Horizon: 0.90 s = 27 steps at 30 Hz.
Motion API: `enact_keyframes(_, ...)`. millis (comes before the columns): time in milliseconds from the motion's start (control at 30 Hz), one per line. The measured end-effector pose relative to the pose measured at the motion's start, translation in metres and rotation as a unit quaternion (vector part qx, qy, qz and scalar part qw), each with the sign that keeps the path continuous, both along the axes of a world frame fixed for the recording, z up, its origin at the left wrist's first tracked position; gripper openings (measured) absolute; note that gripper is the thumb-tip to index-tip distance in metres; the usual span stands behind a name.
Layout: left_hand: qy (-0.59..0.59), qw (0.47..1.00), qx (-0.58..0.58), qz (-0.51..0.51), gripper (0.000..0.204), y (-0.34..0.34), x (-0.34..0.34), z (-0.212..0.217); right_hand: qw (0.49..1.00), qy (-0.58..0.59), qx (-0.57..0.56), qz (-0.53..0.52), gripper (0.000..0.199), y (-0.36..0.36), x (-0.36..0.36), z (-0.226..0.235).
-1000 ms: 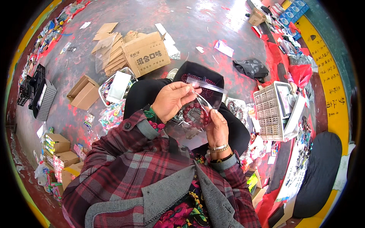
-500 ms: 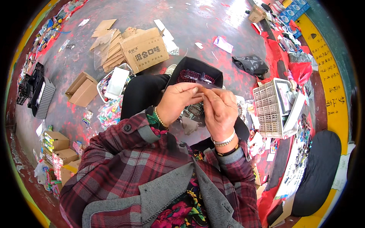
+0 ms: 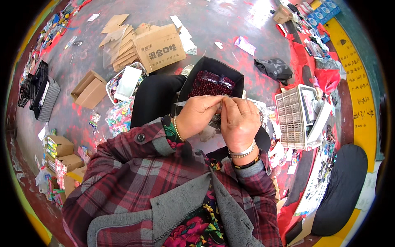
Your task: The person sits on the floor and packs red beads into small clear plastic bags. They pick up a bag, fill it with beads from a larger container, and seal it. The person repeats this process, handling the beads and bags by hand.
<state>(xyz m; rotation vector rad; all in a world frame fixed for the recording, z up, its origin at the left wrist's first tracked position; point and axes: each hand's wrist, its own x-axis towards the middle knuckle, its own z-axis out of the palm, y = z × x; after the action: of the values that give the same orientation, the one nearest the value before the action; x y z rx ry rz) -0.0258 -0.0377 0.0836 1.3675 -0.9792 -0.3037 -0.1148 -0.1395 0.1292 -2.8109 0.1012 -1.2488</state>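
Both hands up close together over the lap, approx mid-frame. Left hand (image 3: 196, 114) and right hand (image 3: 238, 119) are each pinched shut on the top edge of a thin clear plastic bag (image 3: 205, 133), fingertips nearly touching each other. The bag hangs below the hands and is mostly hidden behind them, so can't tell what's in it. Bead bracelet on the left wrist, silver band on the right.

Right behind the hands there's a black tray (image 3: 214, 68) w/ a pile of dark red beads (image 3: 210, 84) in it, sitting by the person's knees on the floor (image 3: 230, 37).

Other stuff around: printed cardboard box (image 3: 159, 46) w/ flattened cardboard next to it at upper left, a white sectioned organizer box (image 3: 290, 119) just to the right, and small open cardboard boxes (image 3: 88, 87) further left. Floor's grey w/ red patches.
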Motion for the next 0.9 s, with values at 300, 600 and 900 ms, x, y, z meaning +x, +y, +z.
enact_keyframes(300, -0.006, 1.000, 0.001, -0.013, 0.022, 0.001, 0.000, -0.002, 0.999, 0.014, -0.037, 0.035, 0.014, -0.009, 0.004, -0.006)
enact_keyframes(600, 0.023, 0.997, 0.045, -0.052, 0.020, 0.005, 0.003, 0.010, 0.972, -0.059, 0.226, 0.027, 0.016, -0.010, 0.003, -0.014)
enact_keyframes(900, 0.314, 0.945, 0.013, -0.087, 0.022, 0.005, 0.011, 0.001, 0.755, -0.152, 0.634, 0.065, 0.004, -0.044, -0.005, -0.025)
